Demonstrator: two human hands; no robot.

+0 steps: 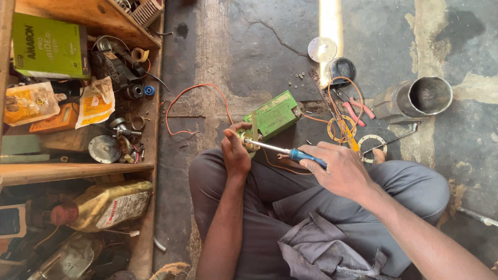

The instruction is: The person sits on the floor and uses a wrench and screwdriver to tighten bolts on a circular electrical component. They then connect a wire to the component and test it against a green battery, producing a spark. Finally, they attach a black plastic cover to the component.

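Blue-handled steel screwdriver [282,151], round metal part [248,139]

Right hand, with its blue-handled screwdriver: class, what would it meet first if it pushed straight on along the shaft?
The right hand points its screwdriver leftward at the small round part in the left hand; the tip seems already there.

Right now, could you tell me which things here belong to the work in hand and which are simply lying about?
In use: left hand gripping a small round part; right hand holding the blue-handled screwdriver against it.

Lying about: green battery, pink-handled pliers, metal cylinder, orange wire, oil bottle.
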